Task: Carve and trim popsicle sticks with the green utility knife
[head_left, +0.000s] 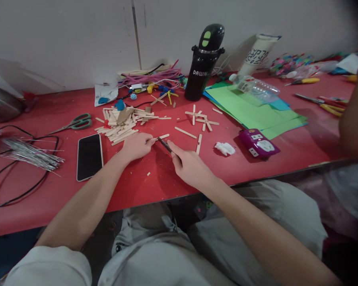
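Red counter [155,194] is kinda cluttered. A bit back from the front edge, the right hand [189,163] is curled tight and the left hand [137,146] pinched together: a dark tool [164,144] is gripped by the first, seemingly a wooden stick [164,136] by the second. If the tool's pushed too hard, the left hand could get jabbed.

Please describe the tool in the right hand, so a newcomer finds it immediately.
At the red table, find the right hand. The slim tool in it points toward the left hand; it is dark, unlike the pale sticks nearby.
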### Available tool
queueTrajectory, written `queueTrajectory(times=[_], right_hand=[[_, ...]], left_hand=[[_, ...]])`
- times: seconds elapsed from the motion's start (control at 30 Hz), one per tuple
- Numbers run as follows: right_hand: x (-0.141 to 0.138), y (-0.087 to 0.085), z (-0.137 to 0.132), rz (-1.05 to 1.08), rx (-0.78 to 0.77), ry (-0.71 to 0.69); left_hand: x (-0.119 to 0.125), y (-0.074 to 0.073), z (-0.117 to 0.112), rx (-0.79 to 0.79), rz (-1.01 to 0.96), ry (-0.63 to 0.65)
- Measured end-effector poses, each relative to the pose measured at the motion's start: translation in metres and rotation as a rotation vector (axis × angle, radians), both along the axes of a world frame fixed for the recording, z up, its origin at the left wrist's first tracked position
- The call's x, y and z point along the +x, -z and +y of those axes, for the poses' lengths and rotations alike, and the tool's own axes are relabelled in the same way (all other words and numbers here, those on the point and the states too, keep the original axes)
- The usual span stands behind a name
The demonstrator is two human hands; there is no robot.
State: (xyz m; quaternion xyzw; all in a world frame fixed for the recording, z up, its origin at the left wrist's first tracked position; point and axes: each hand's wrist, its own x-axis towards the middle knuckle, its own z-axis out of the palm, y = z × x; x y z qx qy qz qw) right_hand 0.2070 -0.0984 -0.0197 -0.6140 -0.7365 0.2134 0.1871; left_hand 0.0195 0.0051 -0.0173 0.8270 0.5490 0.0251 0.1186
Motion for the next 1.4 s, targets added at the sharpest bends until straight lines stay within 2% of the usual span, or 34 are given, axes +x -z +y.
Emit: queueTrajectory(times=[0.53,0.8,1.1,1.3,1.4], right_hand=[[-0.007,-0.01,0.0,-0.137,-0.069,-0.013],[-0.007,-0.014,0.0,-0.113,-0.069,-0.018],[0.0,-0.006,-0.001,-0.028,-0.021,-0.013],[0.006,0.003,-0.001,0.123,0.027,0.006],[0.005,0.005,-0.001,0.118,0.034,0.017]], left_hand=[[0.002,-0.001,-0.003,0.009,0.023,-0.022],[0.003,0.0,-0.006,0.033,0.02,-0.015],[0.002,0.001,-0.005,0.039,0.019,-0.016],[0.002,0.0,-0.003,0.019,0.019,-0.027],[0.002,-0.001,-0.003,0.016,0.015,-0.026]])
